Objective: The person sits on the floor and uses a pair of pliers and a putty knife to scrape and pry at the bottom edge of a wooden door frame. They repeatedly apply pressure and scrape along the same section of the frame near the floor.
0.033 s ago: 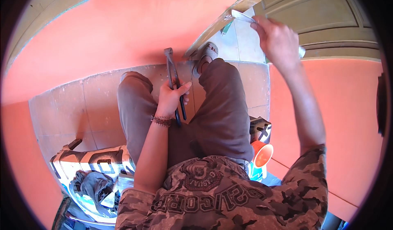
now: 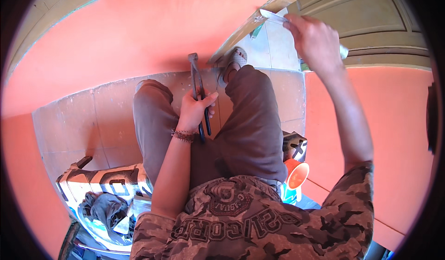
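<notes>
My left hand (image 2: 197,108) is closed around the handles of a pair of pincers (image 2: 194,64), between my knees. Their metal jaws point up toward the pink wall, and the dark handle ends stick out below my fingers. At the upper right my raised right hand (image 2: 317,41) grips a putty knife (image 2: 273,17). Its pale blade reaches left to the edge of the wooden door frame (image 2: 248,28); whether it touches is hard to tell. The end of its handle shows past the far side of my hand.
A brown panelled door (image 2: 357,21) stands beyond my right hand. Light floor tiles (image 2: 273,51) lie in the doorway. An orange-rimmed container (image 2: 297,175) sits by my right hip. At lower left, a dark cloth (image 2: 107,210) lies on a printed sack (image 2: 116,181). The pink wall (image 2: 153,24) rises ahead.
My right forearm and elbow have shifted slightly to the right, and the putty knife's blade has tilted and moved a little up and left. My left hand and the pincers have hardly moved.
</notes>
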Available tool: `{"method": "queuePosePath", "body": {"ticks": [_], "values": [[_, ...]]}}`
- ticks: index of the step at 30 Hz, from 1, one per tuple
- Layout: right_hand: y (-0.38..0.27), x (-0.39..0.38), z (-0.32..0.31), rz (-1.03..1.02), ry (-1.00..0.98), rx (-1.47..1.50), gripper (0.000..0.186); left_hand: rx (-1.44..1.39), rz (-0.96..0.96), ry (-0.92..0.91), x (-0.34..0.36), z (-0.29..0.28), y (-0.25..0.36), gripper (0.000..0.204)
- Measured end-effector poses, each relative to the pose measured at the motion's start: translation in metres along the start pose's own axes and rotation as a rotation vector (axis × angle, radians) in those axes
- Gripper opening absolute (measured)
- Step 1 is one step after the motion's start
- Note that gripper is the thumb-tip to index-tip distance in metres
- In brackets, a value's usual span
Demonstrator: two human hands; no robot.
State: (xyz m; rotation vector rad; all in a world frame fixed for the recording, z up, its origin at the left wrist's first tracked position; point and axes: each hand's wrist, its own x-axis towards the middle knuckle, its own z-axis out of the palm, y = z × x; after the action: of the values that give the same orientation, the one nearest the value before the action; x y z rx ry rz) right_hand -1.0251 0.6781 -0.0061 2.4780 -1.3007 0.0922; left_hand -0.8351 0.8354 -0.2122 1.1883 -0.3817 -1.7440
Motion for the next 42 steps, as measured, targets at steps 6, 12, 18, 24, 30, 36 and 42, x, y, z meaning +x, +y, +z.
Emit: {"method": "queuePosePath", "body": {"ticks": [6,12,18,24,30,36,42], "values": [[0.007,0.029,-0.006,-0.181,-0.109,-0.156,0.021,0.044,0.005,-0.036,0.009,0.009,-0.001,0.023],[0.004,0.04,-0.003,-0.261,-0.147,-0.208,0.016,0.033,0.003,-0.033,0.009,0.01,0.0,0.023],[-0.008,0.043,-0.004,-0.25,-0.222,-0.287,0.013,0.025,0.009,-0.036,0.011,0.01,-0.001,0.023],[-0.005,0.048,-0.002,-0.297,-0.236,-0.288,0.012,0.032,0.001,-0.035,0.01,0.015,-0.004,0.023],[-0.021,0.046,-0.002,-0.307,-0.312,-0.324,0.007,0.044,0.004,-0.03,0.012,0.02,-0.007,0.023],[-0.03,0.023,0.006,-0.415,-0.221,-0.395,0.004,0.068,0.042,-0.029,0.008,0.023,-0.007,0.022],[-0.026,0.029,0.002,-0.352,-0.2,-0.409,0.008,0.067,0.059,-0.013,0.005,0.018,-0.005,0.021]]}}
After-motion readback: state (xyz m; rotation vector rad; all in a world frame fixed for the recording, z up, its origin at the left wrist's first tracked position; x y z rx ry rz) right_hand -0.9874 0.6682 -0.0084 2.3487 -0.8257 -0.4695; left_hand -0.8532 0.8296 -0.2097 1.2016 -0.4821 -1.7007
